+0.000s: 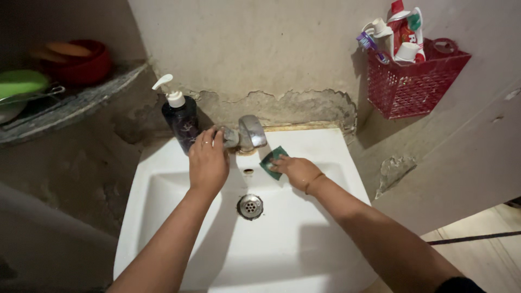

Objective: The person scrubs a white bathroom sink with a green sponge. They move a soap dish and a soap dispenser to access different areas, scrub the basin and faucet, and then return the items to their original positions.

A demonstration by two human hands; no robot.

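Note:
A white washbasin (304,255) fills the middle of the view, with a round metal drain (250,206) in its bottom. At its back edge stands a metal tap (251,132). My left hand (208,161) rests on the tap's left side, fingers curled around its handle. My right hand (296,171) presses a small green scrub pad (269,159) against the basin's back wall, just right of the tap.
A dark pump bottle of soap (180,117) stands on the basin's back left corner. A red plastic basket (415,78) with tubes and a toothbrush hangs on the wall at the right. A shelf (70,103) at the left holds red and green bowls.

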